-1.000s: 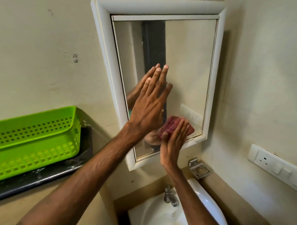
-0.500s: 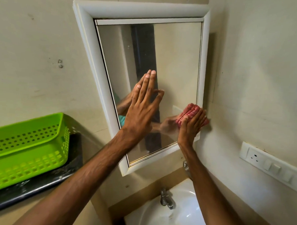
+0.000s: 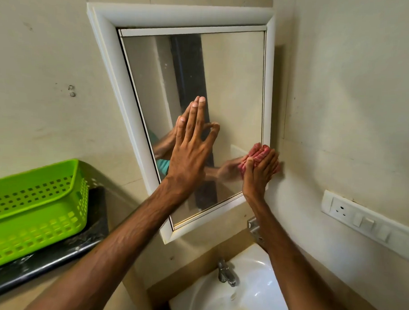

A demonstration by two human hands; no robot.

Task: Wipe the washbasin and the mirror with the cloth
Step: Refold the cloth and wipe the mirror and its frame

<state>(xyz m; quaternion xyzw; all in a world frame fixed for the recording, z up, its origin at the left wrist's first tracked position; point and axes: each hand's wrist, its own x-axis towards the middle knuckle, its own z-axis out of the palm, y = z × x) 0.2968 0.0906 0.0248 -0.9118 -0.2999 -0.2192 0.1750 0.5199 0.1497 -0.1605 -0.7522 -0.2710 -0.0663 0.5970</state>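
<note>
Pressing the cloth (image 3: pixel 257 154) flat to the mirror (image 3: pixel 232 85), the right hand (image 3: pixel 261 173) works its right edge; the left hand (image 3: pixel 189 154) lies splayed on the glass.

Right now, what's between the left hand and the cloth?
Head view: only bare mirror glass between them. Left hand is flat on it; right hand presses the cloth.

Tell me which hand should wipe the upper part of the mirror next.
Right. The right hand presses the cloth against the lower right edge of the mirror; the left hand lies flat on the glass, holding nothing.
</note>
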